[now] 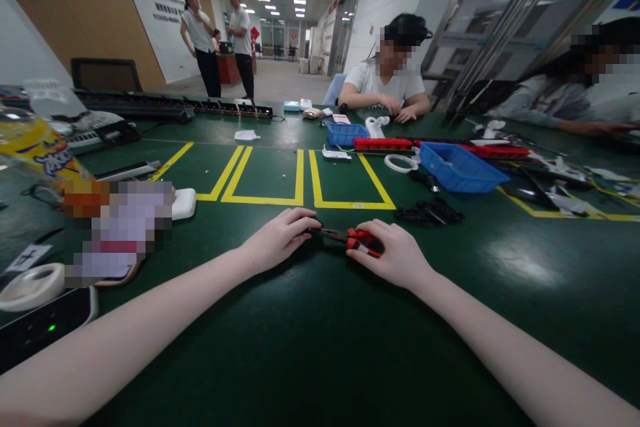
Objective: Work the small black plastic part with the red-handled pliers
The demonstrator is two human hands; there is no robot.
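Red-handled pliers lie in my right hand, whose fingers are wrapped round the handles. Their dark jaws point left toward my left hand. That hand's fingers are pinched together on a small dark piece at the tip of the jaws; what it is, I cannot make out. Both hands are low over the green table, just in front of the yellow tape outlines.
Black cables lie right of the pliers, with a blue bin behind them. At left are a phone, a white case, a tape roll and a bottle. A person sits opposite.
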